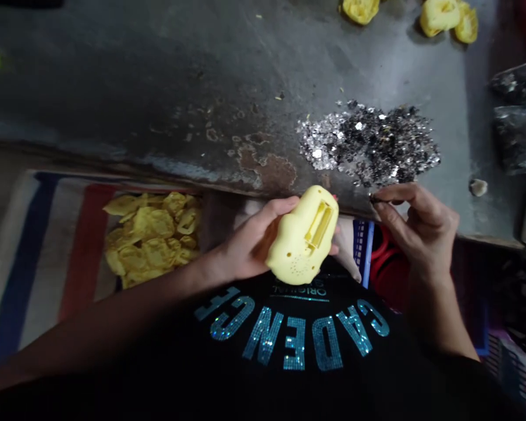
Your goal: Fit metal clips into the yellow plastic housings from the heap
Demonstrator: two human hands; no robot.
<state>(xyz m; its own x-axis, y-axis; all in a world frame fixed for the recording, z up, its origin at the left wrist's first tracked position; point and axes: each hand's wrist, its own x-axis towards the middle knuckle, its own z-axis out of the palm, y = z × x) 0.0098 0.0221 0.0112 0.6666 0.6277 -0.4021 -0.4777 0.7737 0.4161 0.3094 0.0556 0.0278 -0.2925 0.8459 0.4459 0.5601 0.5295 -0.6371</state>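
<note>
While the left hand [256, 237] grips the yellow housing [302, 234], the black shirt [289, 392] below both hands reads CADENCE in glittery turquoise capitals, upside down from this camera. Smaller ORIGINAL sits past it toward the housing, thin turquoise line between; the lettering beside it is partly hidden.

Housing is in the left hand, between the two hands, by the near edge of the gray bench [135, 76]. Left thumb lies on its left side, fingertips show at the right side, rest of the grip is underneath. Long axis runs away from the chest, far end leaning toward the right hand. Face with the oblong recess is up; recess lies along the long axis, toward the far end. Cluster of small holes sits at the shirt end.

Right hand [425, 225]: thumb and forefinger pinched on a small dark bit [372, 199] at the bench edge, apart from the housing. Bit too small to identify.

Left of the left hand: heap of yellow pieces [149, 240] by a striped sheet [76, 245]. Red item [388, 269] below the right hand.

Just beyond the right hand: pile of shiny bits [370, 143] on the bench. Right of that hand: pale lump [478, 187], then clear bags [517, 131]. Farthest out: more yellow shells [438, 17].
</note>
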